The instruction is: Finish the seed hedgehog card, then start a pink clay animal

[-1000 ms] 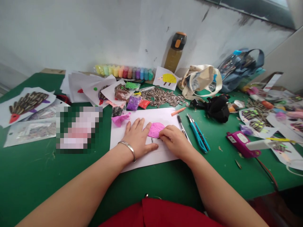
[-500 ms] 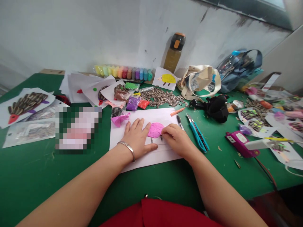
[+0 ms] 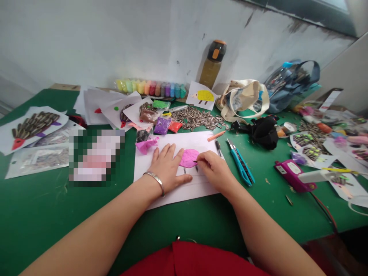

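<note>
A flat pink clay oval (image 3: 189, 158) is stuck on a white sheet of paper (image 3: 169, 198), with two short dark marks below it. My left hand (image 3: 166, 168) lies flat on the sheet, fingers spread, its index fingertip beside the clay's left edge. At the clay's lower right edge, my right hand (image 3: 212, 168) is closed in a pinch. From its fingertips pokes a small dark, pointed thing that looks like a sunflower seed; most of it is hidden. A scrap of pink clay (image 3: 147, 145) sits at the sheet's upper left corner.
Right of the sheet lie a blue utility knife (image 3: 240, 163), a black pen (image 3: 219, 148) and an orange crayon-like stick (image 3: 216, 136). Behind are a pile of sunflower seeds (image 3: 198, 117), clay packets (image 3: 161, 125) and a bottle (image 3: 212, 63). A magenta glue gun-like device (image 3: 296, 176) is farther right.
My right fingers have shifted very slightly over the clay's edge, and a dark tip now shows between them. My left hand stays in place.
</note>
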Available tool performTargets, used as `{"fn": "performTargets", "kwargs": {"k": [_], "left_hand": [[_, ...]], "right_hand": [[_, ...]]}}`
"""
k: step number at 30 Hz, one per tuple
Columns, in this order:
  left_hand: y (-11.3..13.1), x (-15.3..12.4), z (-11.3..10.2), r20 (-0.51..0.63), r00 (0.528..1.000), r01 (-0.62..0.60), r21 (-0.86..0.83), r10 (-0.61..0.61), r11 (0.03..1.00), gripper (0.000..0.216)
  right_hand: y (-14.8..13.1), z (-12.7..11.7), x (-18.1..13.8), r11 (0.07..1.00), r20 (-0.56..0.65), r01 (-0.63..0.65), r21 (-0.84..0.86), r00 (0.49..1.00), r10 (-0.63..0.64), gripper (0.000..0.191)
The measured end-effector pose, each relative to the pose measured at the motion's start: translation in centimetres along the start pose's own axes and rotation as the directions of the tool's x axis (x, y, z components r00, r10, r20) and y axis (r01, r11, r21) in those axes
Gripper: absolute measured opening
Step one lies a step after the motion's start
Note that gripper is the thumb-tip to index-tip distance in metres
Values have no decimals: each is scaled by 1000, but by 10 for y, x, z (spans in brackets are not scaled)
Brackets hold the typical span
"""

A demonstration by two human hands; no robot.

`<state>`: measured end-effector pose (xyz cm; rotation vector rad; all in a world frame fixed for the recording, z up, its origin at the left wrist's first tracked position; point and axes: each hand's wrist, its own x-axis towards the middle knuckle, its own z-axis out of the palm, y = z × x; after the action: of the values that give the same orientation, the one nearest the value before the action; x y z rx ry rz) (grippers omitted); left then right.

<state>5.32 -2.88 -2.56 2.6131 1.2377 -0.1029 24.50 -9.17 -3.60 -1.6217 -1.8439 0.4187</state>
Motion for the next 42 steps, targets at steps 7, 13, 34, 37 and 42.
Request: {"fn": "performTargets", "kwargs": {"k": [7,13,34,37,42], "left_hand": [[1,-1,-7,30,1000,-5,-4,5,1000,77],[1,-1,-4,14,1000,-4,20,4,1000,71],[-1,-2,-3,11,999,-32,16,32,999,82],[-1,-2,-5,29,999,-25,12,25,1000,83],[-1,-1,-6,42,999,-24,-2,24,1000,84]], "right_hand": [[4,-1,-4,999,-57,-46,-7,997,46,15],[2,-3,-3,997,32,31,-70,999,-28,20],[-29,16,-5,991,112,86,-103,991,-74,19],[-28,18,-6,988,102,77,-132,993,-64,18],[-33,16,-5,985,64,57,-163,997,-47,20]]}}
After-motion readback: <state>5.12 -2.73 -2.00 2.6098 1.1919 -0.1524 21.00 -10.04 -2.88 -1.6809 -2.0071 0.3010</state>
